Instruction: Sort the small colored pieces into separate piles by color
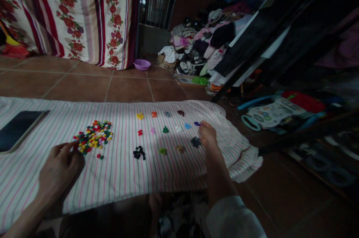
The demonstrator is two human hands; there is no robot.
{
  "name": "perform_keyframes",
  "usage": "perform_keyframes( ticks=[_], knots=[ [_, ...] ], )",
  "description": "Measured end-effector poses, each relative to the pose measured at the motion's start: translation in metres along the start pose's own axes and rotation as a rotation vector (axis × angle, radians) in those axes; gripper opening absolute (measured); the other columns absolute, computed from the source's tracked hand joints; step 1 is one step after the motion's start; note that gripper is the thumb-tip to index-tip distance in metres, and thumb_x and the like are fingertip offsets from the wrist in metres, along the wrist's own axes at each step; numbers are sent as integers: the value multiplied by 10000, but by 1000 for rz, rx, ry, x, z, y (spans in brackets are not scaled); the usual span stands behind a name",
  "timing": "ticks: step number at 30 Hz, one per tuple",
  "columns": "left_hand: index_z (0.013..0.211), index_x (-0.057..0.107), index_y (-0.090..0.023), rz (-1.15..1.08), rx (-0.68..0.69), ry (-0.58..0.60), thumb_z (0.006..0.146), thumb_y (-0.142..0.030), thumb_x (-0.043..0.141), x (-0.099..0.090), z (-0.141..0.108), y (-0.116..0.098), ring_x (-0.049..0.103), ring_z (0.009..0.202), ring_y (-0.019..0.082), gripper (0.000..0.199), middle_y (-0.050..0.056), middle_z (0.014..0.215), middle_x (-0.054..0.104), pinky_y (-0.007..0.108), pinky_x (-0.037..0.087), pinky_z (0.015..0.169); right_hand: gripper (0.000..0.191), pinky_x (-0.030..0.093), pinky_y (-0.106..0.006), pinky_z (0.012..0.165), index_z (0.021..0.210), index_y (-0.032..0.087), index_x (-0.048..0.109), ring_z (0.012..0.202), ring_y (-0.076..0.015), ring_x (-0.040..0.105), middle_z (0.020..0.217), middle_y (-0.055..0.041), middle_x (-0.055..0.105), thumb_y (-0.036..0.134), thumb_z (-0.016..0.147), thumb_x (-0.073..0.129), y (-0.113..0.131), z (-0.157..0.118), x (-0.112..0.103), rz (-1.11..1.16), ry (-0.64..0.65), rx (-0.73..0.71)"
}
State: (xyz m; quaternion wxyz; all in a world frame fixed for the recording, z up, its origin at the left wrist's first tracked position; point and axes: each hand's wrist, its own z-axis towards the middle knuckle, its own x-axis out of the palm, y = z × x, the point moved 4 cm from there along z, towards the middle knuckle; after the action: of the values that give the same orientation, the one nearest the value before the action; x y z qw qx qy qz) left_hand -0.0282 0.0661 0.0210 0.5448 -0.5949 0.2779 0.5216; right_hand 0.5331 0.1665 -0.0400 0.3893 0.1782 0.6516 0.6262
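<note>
On a pink-and-grey striped cloth (pixel 120 178), the left hand (pixel 60 170) pinches narrowly at a heap of small coloured pieces (pixel 94 137) toward the cloth's left end; its grip may or may not hold one. The right hand (pixel 207 136), fingers bunched, touches near a dark blue piece (pixel 197 123) by the far edge. Beyond lie brown floor tiles (pixel 84 86), a floral curtain (pixel 84 17), a purple basin (pixel 141 64) and heaped clothes (pixel 207 39).

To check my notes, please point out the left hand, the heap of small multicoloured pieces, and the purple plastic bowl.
Left hand (pixel 60 172): head view, back of the hand.
Heap of small multicoloured pieces (pixel 94 137): head view, its middle.
Purple plastic bowl (pixel 141 67): head view, outer wall.
</note>
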Motion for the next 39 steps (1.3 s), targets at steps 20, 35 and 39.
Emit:
perform_keyframes(
  ticks=[20, 35, 39],
  knots=[
    [1113, 626, -193, -46, -12, -52, 872, -375, 397, 0, 0, 3, 627, 882, 258, 379, 112, 1178, 600, 351, 495, 664, 260, 531, -196, 880, 835, 193, 608, 966, -89, 652, 903, -8, 653, 25, 653, 532, 25, -17, 3, 437, -94, 303],
    [1166, 626, -143, -33, -51, 2, 892, -298, 397, -3, 1, -2, 644, 931, 263, 389, 140, 1203, 590, 366, 525, 718, 208, 540, -163, 815, 865, 192, 580, 895, -55, 642, 920, 2, 624, 65, 702, 598, 23, -18, 1, 519, -38, 285],
    [1191, 602, -144, -88, -69, 20, 906, -292, 376, -3, 3, 1, 638, 974, 265, 393, 152, 1209, 581, 381, 518, 801, 169, 537, -123, 684, 838, 173, 575, 782, -45, 622, 833, 22, 601, 69, 705, 586, 36, -24, -3, 547, -161, 294]
  ],
)
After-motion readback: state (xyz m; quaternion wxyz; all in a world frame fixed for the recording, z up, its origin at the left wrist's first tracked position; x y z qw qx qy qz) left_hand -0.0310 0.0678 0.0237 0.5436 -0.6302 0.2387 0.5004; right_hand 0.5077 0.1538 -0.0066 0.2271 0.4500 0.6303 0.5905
